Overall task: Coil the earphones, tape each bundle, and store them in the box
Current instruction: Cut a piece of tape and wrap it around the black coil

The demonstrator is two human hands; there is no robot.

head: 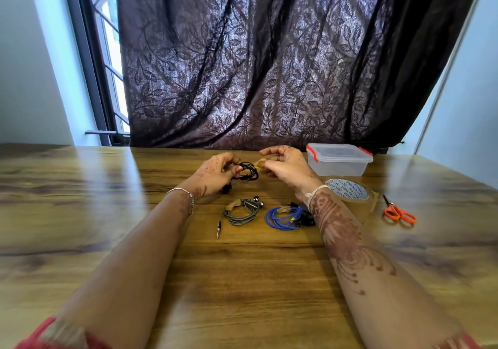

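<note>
Head view: the left hand (215, 172) curls round a coil of black earphones (246, 173), held just above the wooden table (80, 200) towards its far edge. The right hand (285, 168) pinches a short brown strip of tape (259, 164) between thumb and fingertips, and the strip touches the right side of the coil.

Nearer the person lie two taped bundles side by side but apart. The grey earphones (241, 212) are on the left with their plug trailing towards the near edge, and the blue earphones (283, 215) are on the right, partly under the right wrist.

The box (338, 160), clear plastic with red clips and its lid on, stands at the far edge just right of the right hand. The tape roll (350, 196) sits in front of it, close to the right forearm. Orange-handled scissors (398, 212) lie further right, well short of the table's right edge.

Open wood runs from the left hand out to the left edge, and between the forearms to the near edge. A dark leaf-patterned curtain (269, 65) hangs right behind the far edge.

"WONDER" is printed repeatedly round the roll's inner core; the other words are too small to read
</note>
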